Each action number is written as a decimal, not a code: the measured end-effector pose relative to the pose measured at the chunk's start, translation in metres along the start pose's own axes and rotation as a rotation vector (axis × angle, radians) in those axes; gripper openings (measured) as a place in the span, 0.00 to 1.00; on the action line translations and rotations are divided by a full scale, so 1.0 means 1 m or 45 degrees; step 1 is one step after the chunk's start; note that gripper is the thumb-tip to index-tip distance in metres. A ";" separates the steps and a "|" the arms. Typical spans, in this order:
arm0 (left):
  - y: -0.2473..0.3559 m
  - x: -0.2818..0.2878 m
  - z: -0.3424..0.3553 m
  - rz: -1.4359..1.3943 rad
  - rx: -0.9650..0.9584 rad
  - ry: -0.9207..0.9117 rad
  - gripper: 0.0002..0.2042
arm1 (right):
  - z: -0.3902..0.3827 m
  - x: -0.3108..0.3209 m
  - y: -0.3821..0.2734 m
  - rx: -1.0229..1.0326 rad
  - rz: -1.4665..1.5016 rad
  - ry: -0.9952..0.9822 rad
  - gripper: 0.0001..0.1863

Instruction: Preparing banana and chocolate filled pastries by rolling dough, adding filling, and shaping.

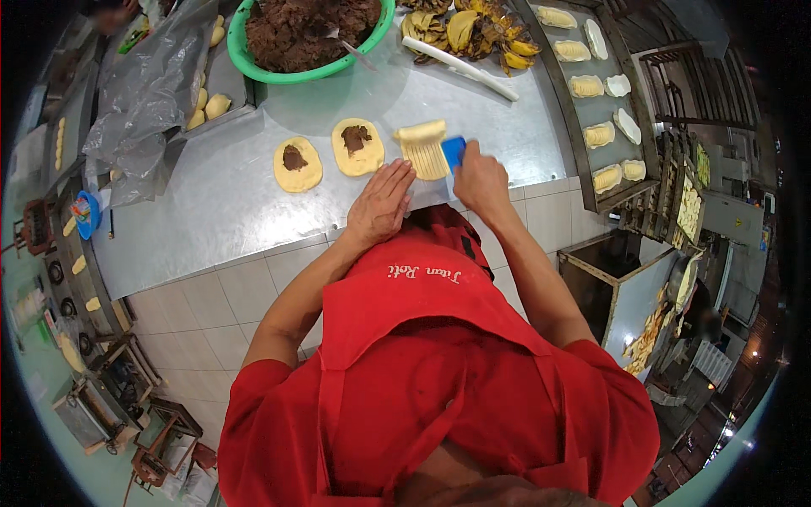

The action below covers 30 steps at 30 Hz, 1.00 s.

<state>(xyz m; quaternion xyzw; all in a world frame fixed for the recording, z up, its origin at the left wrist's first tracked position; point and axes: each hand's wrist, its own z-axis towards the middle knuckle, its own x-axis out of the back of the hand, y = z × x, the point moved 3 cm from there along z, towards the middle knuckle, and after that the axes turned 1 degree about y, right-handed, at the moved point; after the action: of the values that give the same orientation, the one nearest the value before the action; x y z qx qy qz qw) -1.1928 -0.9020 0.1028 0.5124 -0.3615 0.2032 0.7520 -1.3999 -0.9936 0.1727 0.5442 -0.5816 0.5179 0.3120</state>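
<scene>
My left hand (382, 203) lies with fingers extended at the front edge of the metal table (203, 220), its fingertips by the lower left of a dough piece (425, 164) with parallel slits and a rolled top. My right hand (480, 179) grips a blue scraper (453, 154) just right of that piece. To the left, two flat dough ovals (300, 176) (361, 159) carry patches of brown filling. Behind them stands a green basin (243, 57) of brown filling with a metal utensil in it.
A white rolling pin (460, 68) and bananas (460, 31) are at the back. Trays with shaped dough (598, 135) line the right. At left are plastic-covered trays with dough balls (218, 106) and a small blue bowl (85, 211). A metal cabinet (612, 296) stands lower right.
</scene>
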 end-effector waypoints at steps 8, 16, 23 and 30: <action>0.000 -0.003 -0.002 -0.018 0.031 -0.015 0.25 | -0.030 0.007 0.006 -0.022 -0.100 -0.129 0.13; 0.000 -0.003 -0.001 -0.005 0.019 0.023 0.25 | -0.017 -0.003 0.025 -0.038 -0.099 -0.084 0.16; 0.007 -0.001 0.004 -0.044 0.024 0.150 0.24 | 0.052 0.014 0.137 -0.268 0.153 0.139 0.28; 0.020 0.006 0.055 -0.004 0.208 0.445 0.24 | 0.058 -0.003 0.056 0.711 0.134 0.445 0.28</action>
<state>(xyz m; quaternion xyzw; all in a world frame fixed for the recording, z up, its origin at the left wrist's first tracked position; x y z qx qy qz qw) -1.2209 -0.9448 0.1310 0.5291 -0.2069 0.3167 0.7596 -1.4408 -1.0549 0.1398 0.4808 -0.3822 0.7583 0.2187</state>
